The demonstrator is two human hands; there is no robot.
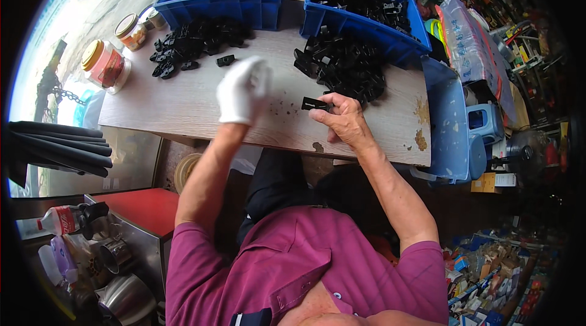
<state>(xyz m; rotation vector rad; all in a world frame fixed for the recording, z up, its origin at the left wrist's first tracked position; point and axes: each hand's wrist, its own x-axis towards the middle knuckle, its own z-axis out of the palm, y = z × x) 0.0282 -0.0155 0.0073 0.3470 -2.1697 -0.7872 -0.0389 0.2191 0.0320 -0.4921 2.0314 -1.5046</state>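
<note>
My right hand [349,119], bare, pinches a small black plastic part [314,104] with a light slot along its face, held just above the table. In a white glove, my left hand [243,91] is raised to the left of it. Its fingers are smeared by motion, so whether they hold anything does not show. A single black piece [225,60] lies just beyond the glove. Behind my right hand spreads a heap of black parts with clips [342,63]. Another heap of black pieces [198,44] lies at the far left.
Two blue bins full of black parts, a left bin [223,10] and a right bin [366,21], stand behind the heaps. Jars [104,65] line the left edge of the wooden table [274,124]. A blue plastic tub [448,124] adjoins its right side.
</note>
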